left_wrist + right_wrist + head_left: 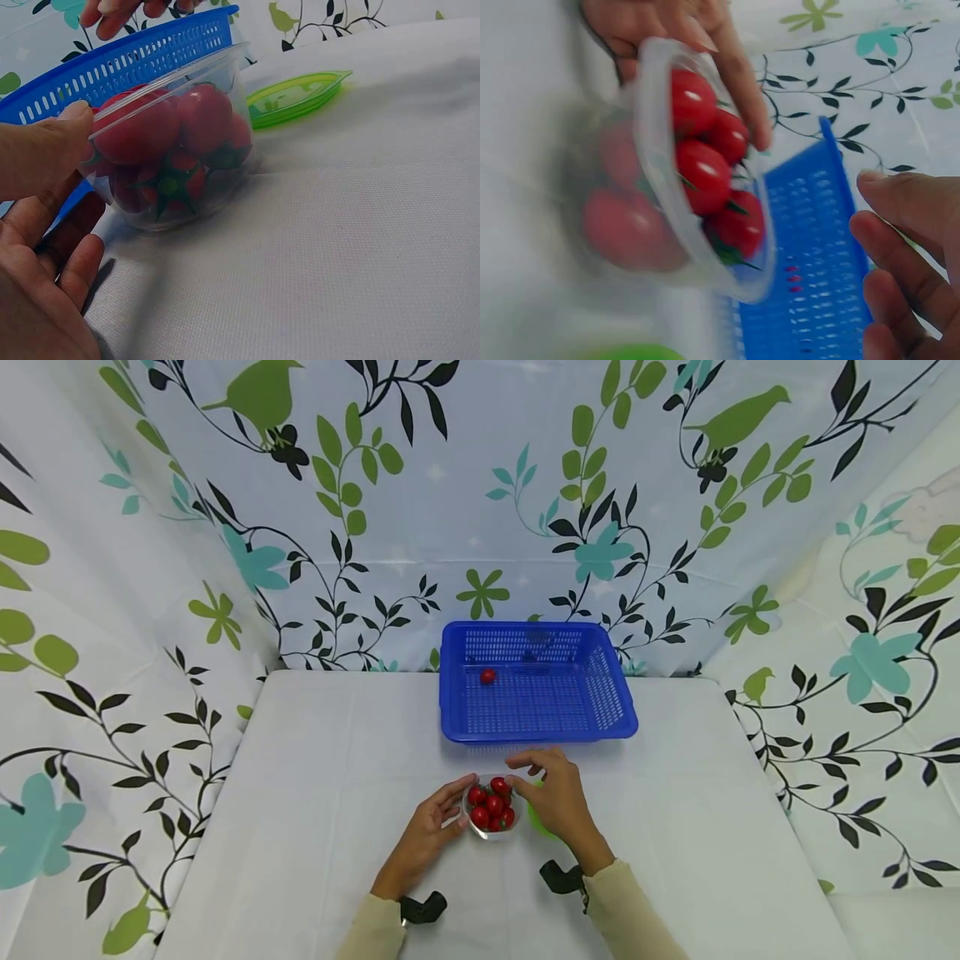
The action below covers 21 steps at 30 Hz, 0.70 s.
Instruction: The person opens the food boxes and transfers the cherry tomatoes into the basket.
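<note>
Tomatoes: a cluster [493, 804] fills the clear bowl [488, 835], ahead of the front edge of the blue basket [547, 706]; one more tomato [487, 677] lies inside the basket, toward its back left corner.
Step in hand: seemingly shifting tomatoes between bowl and basket; which way cannot be told from these views.
Next move: probably calls for a thumb-and-finger pinch on one tomato, with the bowl kept steady.
Left hand [429, 828]: holds the bowl at its left side, thumb and forefinger spread about the wall, so the cluster sits just beside it.
Right hand [553, 797]: empty, thumb and fingers parted, near the bowl's right rim; its own wrist view shows a gap to the tomatoes.
Lid [300, 97]: green, off the bowl, lying on the worktop [360, 760] to the bowl's right, partly under the right hand as seen from above.
</note>
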Each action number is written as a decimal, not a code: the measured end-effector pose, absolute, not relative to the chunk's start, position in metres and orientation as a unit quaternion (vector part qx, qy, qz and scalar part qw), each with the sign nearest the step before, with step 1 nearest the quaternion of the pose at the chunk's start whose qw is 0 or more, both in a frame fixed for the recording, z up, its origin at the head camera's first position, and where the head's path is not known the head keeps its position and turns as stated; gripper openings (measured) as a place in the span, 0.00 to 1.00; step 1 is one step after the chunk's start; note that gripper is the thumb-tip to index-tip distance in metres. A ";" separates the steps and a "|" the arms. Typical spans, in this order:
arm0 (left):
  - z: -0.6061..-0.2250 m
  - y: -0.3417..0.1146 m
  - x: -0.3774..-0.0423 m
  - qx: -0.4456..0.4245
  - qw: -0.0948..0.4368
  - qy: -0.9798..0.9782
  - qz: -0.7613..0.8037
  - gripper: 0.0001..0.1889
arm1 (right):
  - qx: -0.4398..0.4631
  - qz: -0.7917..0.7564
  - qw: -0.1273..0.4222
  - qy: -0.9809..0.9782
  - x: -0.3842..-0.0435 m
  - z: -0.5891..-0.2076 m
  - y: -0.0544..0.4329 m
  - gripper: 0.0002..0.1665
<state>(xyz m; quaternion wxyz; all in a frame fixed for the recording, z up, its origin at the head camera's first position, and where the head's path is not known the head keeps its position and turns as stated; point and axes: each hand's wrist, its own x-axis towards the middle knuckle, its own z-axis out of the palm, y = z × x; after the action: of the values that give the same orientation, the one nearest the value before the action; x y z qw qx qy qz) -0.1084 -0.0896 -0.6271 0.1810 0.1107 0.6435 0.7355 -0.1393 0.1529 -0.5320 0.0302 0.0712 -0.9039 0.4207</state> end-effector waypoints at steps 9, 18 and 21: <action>-0.627 -0.090 -0.109 0.107 0.183 0.644 0.735 0.31 | 0.064 0.429 -0.007 -0.901 -0.133 -0.556 0.138 0.11; -0.627 -0.090 -0.108 0.103 0.186 0.649 0.730 0.32 | 0.069 0.416 -0.001 -0.907 -0.129 -0.565 0.131 0.08; -0.627 -0.090 -0.107 0.107 0.183 0.648 0.731 0.32 | 0.075 0.402 0.019 -0.912 -0.130 -0.568 0.130 0.09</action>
<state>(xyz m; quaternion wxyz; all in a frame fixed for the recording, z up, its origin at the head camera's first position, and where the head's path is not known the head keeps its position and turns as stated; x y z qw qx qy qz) -0.1074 -0.0903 -0.6265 0.1832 0.1073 0.6485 0.7310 -0.1296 0.1299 -0.5676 0.0194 0.0750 -0.9123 0.4021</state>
